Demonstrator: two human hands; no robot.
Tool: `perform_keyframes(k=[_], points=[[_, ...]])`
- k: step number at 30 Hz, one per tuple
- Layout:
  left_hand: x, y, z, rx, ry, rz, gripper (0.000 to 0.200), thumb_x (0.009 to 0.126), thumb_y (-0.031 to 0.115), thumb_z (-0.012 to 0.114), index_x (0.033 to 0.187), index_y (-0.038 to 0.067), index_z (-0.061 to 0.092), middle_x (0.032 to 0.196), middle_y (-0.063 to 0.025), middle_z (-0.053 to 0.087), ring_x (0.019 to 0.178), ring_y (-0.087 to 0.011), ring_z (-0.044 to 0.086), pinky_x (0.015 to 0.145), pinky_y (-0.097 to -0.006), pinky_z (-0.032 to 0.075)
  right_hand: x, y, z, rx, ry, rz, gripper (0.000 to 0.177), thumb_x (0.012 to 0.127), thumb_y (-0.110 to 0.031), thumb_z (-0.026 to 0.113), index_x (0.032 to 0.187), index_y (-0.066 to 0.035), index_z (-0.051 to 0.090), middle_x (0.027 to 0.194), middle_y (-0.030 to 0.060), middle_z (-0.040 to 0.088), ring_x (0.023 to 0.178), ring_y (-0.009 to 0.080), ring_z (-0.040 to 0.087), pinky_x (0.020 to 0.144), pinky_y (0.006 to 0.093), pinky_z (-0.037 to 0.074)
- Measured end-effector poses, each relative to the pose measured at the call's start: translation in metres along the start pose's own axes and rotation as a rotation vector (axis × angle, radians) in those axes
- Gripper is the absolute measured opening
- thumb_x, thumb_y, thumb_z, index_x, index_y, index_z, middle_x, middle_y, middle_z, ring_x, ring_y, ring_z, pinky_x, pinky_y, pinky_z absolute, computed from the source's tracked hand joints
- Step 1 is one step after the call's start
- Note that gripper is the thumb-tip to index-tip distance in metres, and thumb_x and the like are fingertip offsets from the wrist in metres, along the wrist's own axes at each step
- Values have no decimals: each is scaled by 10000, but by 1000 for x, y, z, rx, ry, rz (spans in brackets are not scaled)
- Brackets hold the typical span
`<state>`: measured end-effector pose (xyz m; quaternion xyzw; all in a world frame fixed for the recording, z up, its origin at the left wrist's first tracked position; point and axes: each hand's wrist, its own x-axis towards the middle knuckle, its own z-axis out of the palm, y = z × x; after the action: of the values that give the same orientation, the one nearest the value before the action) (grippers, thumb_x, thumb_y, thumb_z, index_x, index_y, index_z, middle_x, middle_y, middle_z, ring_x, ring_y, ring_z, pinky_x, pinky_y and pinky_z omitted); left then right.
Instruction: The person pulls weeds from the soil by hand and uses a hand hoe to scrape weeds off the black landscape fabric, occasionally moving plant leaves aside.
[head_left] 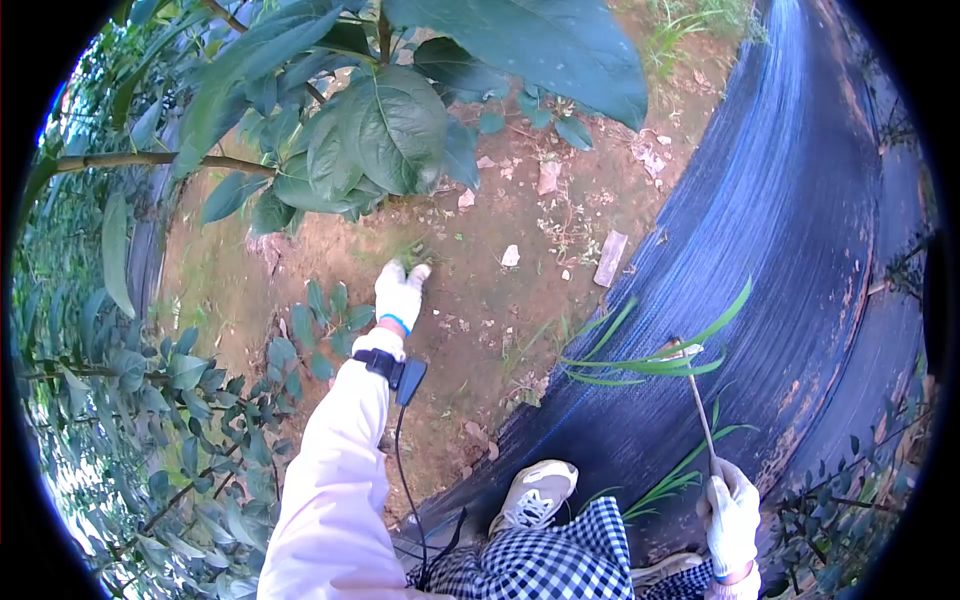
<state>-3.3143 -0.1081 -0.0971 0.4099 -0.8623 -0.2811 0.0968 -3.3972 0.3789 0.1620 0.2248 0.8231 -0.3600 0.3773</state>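
Observation:
My left hand (400, 292), in a white glove, reaches out over the bare soil with thumb and fingers apart. Just beyond its fingertips is a blurred tuft of green weed (408, 252); whether they touch it I cannot make out. My right hand (730, 515), also gloved, is closed round the thin handle of a small hand hoe (702, 412). The hoe's head lies over the black ground sheet, partly hidden among long grass blades (640, 366). Another clump of grass (672, 488) stands close to the right hand.
Broad-leaved branches (390, 130) hang over the soil at the top and left. The black woven ground sheet (760, 250) runs along the right. A flat pale piece (610, 258) lies at its edge. My shoe (535, 497) rests on the sheet. A cable (402, 480) trails from the left wrist device.

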Motion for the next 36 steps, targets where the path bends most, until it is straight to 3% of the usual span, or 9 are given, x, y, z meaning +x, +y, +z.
perform_keyframes(k=[4, 11, 19, 21, 23, 26, 29, 34, 36], points=[[18, 33, 13, 284, -119, 329, 351, 769, 217, 699, 1083, 72, 646, 1051, -214, 605, 1058, -368, 561, 959, -402, 434, 10, -7, 5, -10, 24, -72, 343, 922, -124, 511, 1208, 44, 597, 640, 17, 560, 482, 60, 468, 459, 227, 371], [-6, 37, 9, -74, -517, 107, 307, 784, 184, 696, 1050, 45, 631, 990, -183, 618, 981, -383, 586, 871, -431, 478, 26, -6, 17, -49, 65, -89, 306, 945, -103, 520, 1201, 41, 604, 721, 15, 578, 582, 66, 514, 540, 235, 428], [-110, 62, 45, 197, -629, 820, 181, 784, 180, 662, 935, 91, 619, 956, -111, 602, 955, -345, 580, 824, -440, 502, 36, 13, 33, -36, 28, -133, 303, 961, -124, 515, 1198, 48, 593, 725, 9, 578, 597, 66, 510, 547, 241, 425], [-101, 57, 50, 213, -749, 585, 150, 790, 151, 668, 921, 80, 646, 885, -118, 633, 899, -320, 620, 806, -414, 509, 35, 15, 33, 3, 23, -144, 302, 960, -124, 518, 1196, 49, 593, 727, 10, 580, 597, 68, 512, 548, 243, 424], [-96, 83, 24, -179, -514, -82, 240, 783, 121, 728, 1000, 48, 657, 929, -139, 683, 894, -307, 660, 814, -356, 513, 35, 16, 30, 6, 24, -162, 302, 959, -126, 518, 1194, 47, 595, 727, 9, 575, 595, 69, 513, 550, 244, 429], [-78, 62, 31, -126, -523, 64, 343, 765, 139, 739, 1080, 57, 632, 969, -150, 654, 903, -298, 641, 840, -367, 511, 36, 13, 30, -11, 19, -125, 304, 958, -128, 518, 1196, 44, 597, 723, 4, 569, 592, 69, 512, 553, 248, 439], [-95, 86, 31, 225, -541, 804, 353, 737, 185, 749, 1046, 65, 629, 949, -139, 622, 915, -304, 614, 844, -392, 501, 40, 20, 32, 28, 14, -153, 303, 954, -127, 526, 1194, 41, 600, 723, 3, 569, 590, 70, 513, 554, 249, 439], [-104, 66, 45, 95, -808, 519, 262, 748, 208, 715, 964, 94, 622, 1022, -130, 572, 1049, -355, 534, 858, -453, 480, 40, 18, 30, 32, 19, -155, 299, 950, -124, 531, 1192, 33, 608, 719, 2, 570, 588, 71, 514, 557, 247, 439], [-116, 62, 47, 149, -860, 705, 352, 725, 241, 741, 1017, 93, 611, 1020, -137, 574, 1025, -364, 545, 861, -444, 482, 39, 23, 32, 41, 21, -151, 298, 950, -122, 530, 1192, 32, 609, 718, 1, 570, 588, 70, 514, 558, 246, 439]])
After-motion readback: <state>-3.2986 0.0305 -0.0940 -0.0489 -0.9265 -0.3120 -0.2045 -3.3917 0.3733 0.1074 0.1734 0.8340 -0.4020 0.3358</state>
